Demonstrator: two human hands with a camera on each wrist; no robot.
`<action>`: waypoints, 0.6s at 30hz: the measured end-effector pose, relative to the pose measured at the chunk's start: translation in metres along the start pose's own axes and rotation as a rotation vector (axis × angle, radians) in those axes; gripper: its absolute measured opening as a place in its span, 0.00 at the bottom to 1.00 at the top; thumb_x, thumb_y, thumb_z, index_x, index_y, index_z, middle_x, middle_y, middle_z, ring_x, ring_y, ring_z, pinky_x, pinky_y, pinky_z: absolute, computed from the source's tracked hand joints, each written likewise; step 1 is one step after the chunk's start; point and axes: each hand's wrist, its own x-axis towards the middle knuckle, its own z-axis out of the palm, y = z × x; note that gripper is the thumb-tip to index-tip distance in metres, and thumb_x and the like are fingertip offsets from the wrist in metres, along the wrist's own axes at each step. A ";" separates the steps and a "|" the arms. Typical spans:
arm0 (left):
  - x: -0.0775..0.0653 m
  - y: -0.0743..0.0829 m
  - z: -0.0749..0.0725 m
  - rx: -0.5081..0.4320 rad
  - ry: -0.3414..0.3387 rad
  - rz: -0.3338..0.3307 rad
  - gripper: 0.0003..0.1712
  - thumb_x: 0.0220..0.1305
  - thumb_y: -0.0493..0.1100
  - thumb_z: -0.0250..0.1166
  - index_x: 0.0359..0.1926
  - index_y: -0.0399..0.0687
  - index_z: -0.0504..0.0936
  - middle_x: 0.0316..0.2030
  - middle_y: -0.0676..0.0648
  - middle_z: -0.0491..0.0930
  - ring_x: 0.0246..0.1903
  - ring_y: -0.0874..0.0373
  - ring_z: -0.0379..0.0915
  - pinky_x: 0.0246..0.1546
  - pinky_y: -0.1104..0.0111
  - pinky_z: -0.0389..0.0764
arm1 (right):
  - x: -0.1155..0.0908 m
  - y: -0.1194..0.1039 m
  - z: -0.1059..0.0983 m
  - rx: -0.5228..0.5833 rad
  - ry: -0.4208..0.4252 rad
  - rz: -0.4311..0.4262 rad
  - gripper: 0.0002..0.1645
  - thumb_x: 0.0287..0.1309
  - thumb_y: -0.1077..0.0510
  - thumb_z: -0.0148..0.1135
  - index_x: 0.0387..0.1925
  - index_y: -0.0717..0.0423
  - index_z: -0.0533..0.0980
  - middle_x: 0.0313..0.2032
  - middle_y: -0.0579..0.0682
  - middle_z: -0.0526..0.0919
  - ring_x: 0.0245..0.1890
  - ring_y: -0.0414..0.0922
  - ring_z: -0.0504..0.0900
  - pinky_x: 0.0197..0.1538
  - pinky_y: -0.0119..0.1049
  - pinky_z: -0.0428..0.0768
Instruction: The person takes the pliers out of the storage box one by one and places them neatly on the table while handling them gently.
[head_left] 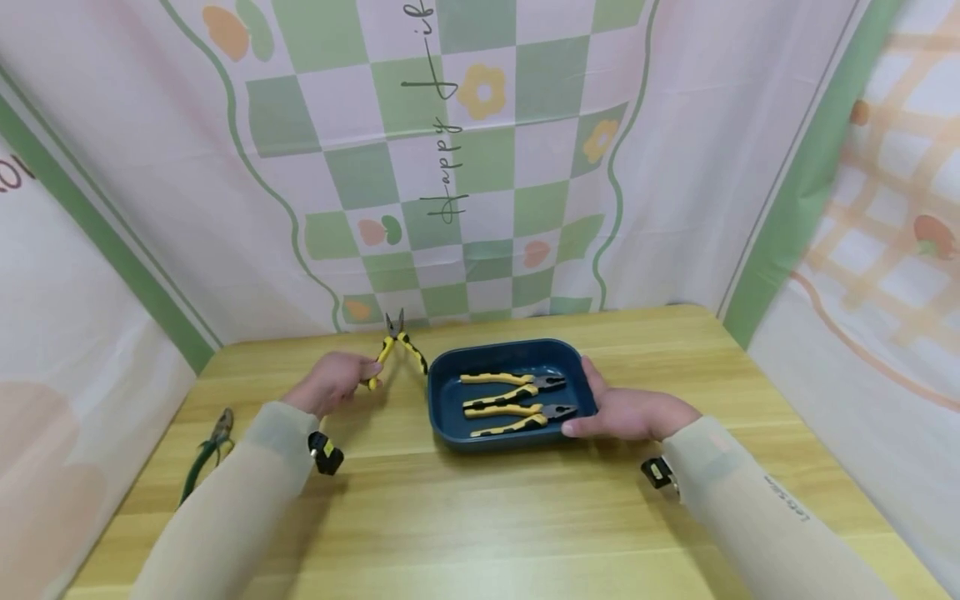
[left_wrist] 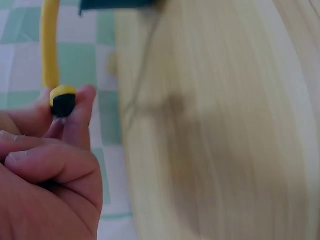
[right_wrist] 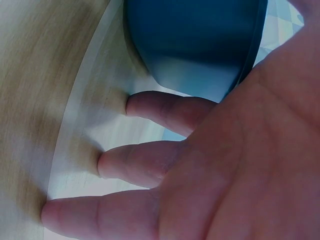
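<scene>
My left hand (head_left: 341,377) pinches one handle of yellow-and-black pliers (head_left: 385,349) between thumb and fingers. These pliers point away from me with their handles spread, left of a dark blue tray (head_left: 517,444). In the left wrist view, the handle's black-and-yellow end (left_wrist: 63,101) shows between the fingertips. Against the tray's right end lies my right hand (head_left: 633,412), its thumb at the near corner. Straight, spread fingers (right_wrist: 135,162) show beside the tray wall in the right wrist view. Two yellow-and-black pliers (head_left: 498,378) (head_left: 517,411) lie side by side inside the tray, jaws to the right.
Green-handled pliers (head_left: 206,454) lie on the wooden table (head_left: 480,517) at the left, beside my left forearm. A checked, printed cloth (head_left: 480,167) hangs along the table's back edge. More cloth hangs at both sides.
</scene>
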 end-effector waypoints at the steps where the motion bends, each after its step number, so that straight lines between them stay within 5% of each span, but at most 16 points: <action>1: -0.001 -0.003 -0.002 0.050 0.001 -0.010 0.22 0.72 0.47 0.61 0.60 0.37 0.79 0.47 0.39 0.80 0.22 0.60 0.62 0.29 0.68 0.70 | 0.000 0.000 0.000 0.003 -0.001 0.000 0.76 0.58 0.30 0.64 0.73 0.56 0.17 0.74 0.69 0.32 0.70 0.67 0.55 0.69 0.60 0.53; 7: -0.007 -0.018 -0.010 0.288 -0.001 -0.048 0.19 0.69 0.50 0.65 0.48 0.38 0.85 0.33 0.43 0.75 0.23 0.58 0.62 0.31 0.61 0.71 | -0.001 -0.001 0.000 0.013 -0.003 0.000 0.76 0.58 0.30 0.64 0.73 0.56 0.17 0.74 0.69 0.32 0.70 0.67 0.54 0.69 0.60 0.52; 9: -0.009 -0.023 -0.011 0.352 0.005 -0.043 0.18 0.67 0.50 0.66 0.46 0.39 0.86 0.36 0.44 0.77 0.26 0.57 0.66 0.35 0.59 0.75 | 0.000 -0.001 0.000 0.009 -0.002 0.000 0.76 0.58 0.30 0.64 0.73 0.56 0.17 0.74 0.70 0.32 0.70 0.67 0.55 0.69 0.60 0.53; 14: -0.012 -0.030 -0.011 0.417 0.004 -0.030 0.17 0.65 0.49 0.67 0.43 0.38 0.85 0.41 0.41 0.79 0.35 0.51 0.71 0.42 0.55 0.76 | -0.001 -0.001 0.000 0.010 -0.002 -0.007 0.76 0.58 0.30 0.64 0.73 0.56 0.16 0.74 0.69 0.31 0.70 0.68 0.53 0.69 0.60 0.52; 18: -0.013 -0.031 -0.008 0.479 -0.003 -0.018 0.15 0.65 0.48 0.67 0.40 0.38 0.85 0.38 0.42 0.79 0.29 0.53 0.70 0.32 0.60 0.75 | -0.001 -0.001 0.000 0.011 -0.002 -0.008 0.76 0.58 0.31 0.64 0.73 0.56 0.17 0.74 0.69 0.30 0.70 0.68 0.53 0.69 0.60 0.52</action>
